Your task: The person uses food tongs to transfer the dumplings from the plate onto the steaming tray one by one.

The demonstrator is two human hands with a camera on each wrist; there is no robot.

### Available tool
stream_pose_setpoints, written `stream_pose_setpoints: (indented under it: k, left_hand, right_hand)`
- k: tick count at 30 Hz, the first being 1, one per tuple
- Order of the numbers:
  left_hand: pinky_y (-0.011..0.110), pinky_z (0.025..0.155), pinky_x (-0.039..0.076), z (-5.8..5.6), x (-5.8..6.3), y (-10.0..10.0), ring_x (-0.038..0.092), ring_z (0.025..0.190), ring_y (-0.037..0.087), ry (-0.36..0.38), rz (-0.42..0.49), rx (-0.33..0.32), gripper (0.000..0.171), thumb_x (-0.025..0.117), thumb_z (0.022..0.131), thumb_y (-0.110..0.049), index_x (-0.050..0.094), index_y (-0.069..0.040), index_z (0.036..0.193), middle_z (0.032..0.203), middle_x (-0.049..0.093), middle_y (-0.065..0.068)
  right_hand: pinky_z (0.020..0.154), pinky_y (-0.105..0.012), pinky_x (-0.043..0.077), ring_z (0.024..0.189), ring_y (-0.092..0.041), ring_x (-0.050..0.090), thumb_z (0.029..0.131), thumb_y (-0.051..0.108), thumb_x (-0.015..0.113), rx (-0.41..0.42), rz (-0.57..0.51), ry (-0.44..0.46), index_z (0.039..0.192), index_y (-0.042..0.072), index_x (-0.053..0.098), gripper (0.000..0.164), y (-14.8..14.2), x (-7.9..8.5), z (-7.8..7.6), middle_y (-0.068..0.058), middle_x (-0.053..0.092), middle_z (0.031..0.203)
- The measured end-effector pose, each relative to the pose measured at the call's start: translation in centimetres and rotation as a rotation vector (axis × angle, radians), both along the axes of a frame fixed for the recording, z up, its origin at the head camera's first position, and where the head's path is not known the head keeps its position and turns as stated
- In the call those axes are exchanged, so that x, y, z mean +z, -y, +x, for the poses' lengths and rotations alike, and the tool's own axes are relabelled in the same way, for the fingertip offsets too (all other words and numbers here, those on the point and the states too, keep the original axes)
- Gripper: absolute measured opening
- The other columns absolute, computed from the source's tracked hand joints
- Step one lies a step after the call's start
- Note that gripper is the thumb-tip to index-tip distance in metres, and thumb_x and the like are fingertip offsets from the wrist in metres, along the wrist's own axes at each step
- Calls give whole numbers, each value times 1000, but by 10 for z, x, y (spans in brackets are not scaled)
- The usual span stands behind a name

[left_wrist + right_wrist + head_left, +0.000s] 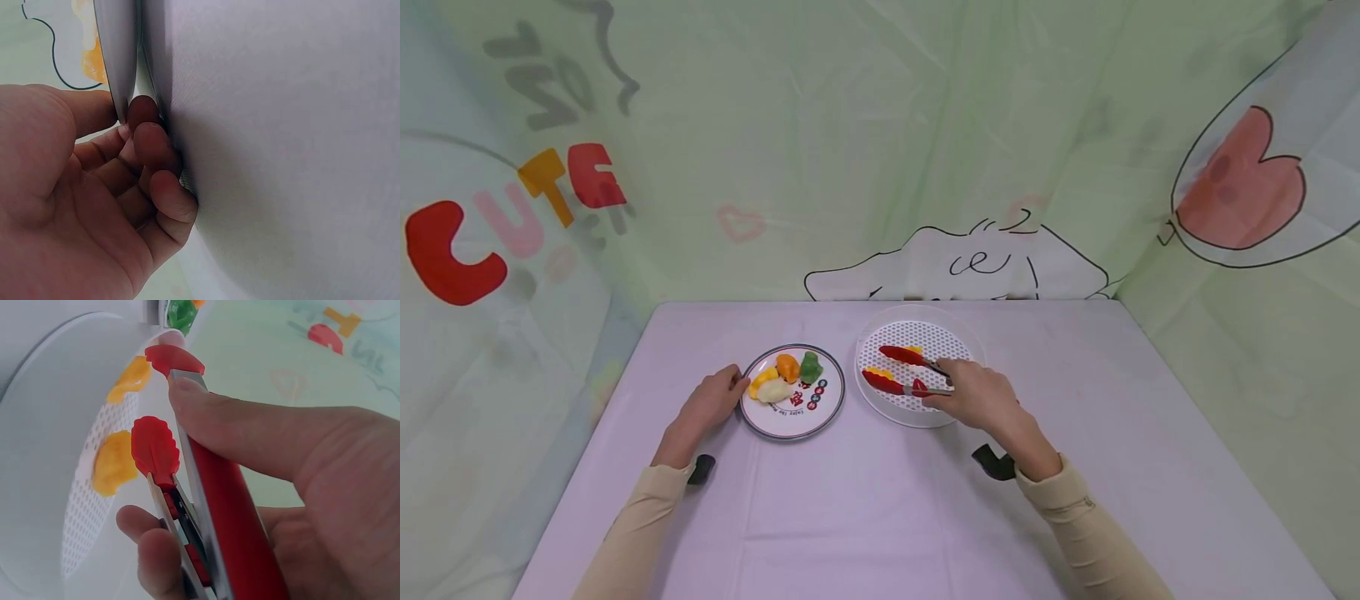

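Across the pale lilac worktop (850,517) we see a round white strainer (887,412), its floor pierced with small holes, its outer wall pale and translucent. Just beside it lies a smaller white plate (782,424), dark-lined at the rim and printed in red and dark colours. Over the strainer we find the tongs (225,500), red-panelled and silvery-edged, their two scalloped red heads spread apart. The right hand (977,392) has its grip curled round them, thumb on one arm, fingers at the other; the left hand's (713,393) grip pinches the plate's edge. By the tong heads, inside the strainer, lie lumpy yellow pieces (115,462); we cannot tell whether they touch. On the plate we count a cream piece (774,391), a yellow one (763,379), an orange one (787,367) and a green one (811,367).
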State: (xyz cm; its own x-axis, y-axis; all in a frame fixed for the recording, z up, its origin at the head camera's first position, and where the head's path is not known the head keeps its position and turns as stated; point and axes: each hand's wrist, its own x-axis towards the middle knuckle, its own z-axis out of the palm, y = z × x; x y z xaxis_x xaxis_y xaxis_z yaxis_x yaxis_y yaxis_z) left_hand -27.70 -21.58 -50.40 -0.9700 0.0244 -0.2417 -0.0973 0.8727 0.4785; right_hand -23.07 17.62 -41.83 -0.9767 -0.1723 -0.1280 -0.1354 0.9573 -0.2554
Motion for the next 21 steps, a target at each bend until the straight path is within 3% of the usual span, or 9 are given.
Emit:
stream_pose_setpoints:
  k: [7, 15, 21]
  left_hand:
    - [26, 56, 36, 1, 1, 0, 48, 67, 18, 5, 5, 3, 24, 46, 96, -30, 50, -6, 99, 75, 51, 7]
    - [27, 55, 35, 0, -2, 1, 47, 66, 19, -6, 3, -7, 25, 46, 96, -31, 50, -6, 98, 74, 50, 6]
    - [27, 55, 35, 0, -2, 3, 47, 67, 19, -4, 3, -9, 25, 46, 96, -31, 49, -6, 99, 73, 48, 6]
  right_hand:
    - [75, -43, 51, 98, -26, 58, 74, 49, 71, -22, -1, -45, 131, 6, 47, 75, -2, 11, 7, -13, 60, 119]
    - [67, -37, 51, 92, -22, 60, 74, 52, 68, 32, -65, -152, 135, 11, 44, 77, 12, 14, 17, -9, 63, 111]
    - [63, -30, 49, 86, -17, 56, 71, 52, 72, 73, -77, -133, 134, 17, 45, 77, 38, 11, 21, -4, 62, 108]
